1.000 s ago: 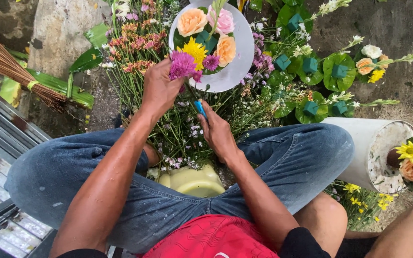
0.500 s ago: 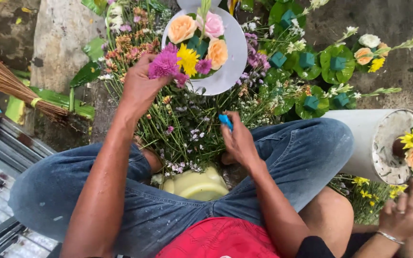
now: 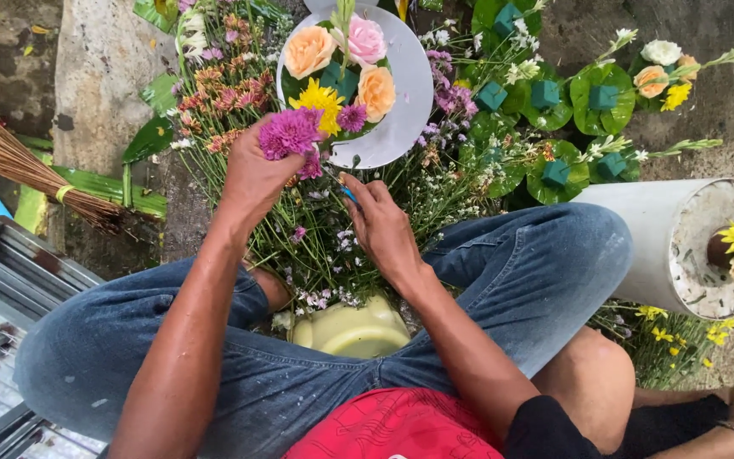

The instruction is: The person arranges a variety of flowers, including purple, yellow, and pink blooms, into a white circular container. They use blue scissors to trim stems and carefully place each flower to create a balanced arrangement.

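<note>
Two hands work: left hand (image 3: 252, 174) clamps a purple flower (image 3: 288, 133), right hand (image 3: 381, 225) pinches a blue tool (image 3: 348, 195).

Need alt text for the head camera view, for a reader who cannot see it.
Seen from above, a seated person in jeans holds a purple flower in the left hand against a round white arrangement of peach, pink and yellow blooms, while the right hand grips a small blue tool. Loose flower stems lie between the knees; a white bucket stands to the right.

Purple chrysanthemum (image 3: 289, 133); white plate (image 3: 404, 102); blue jeans (image 3: 528, 280); red shirt (image 3: 397, 425).
</note>
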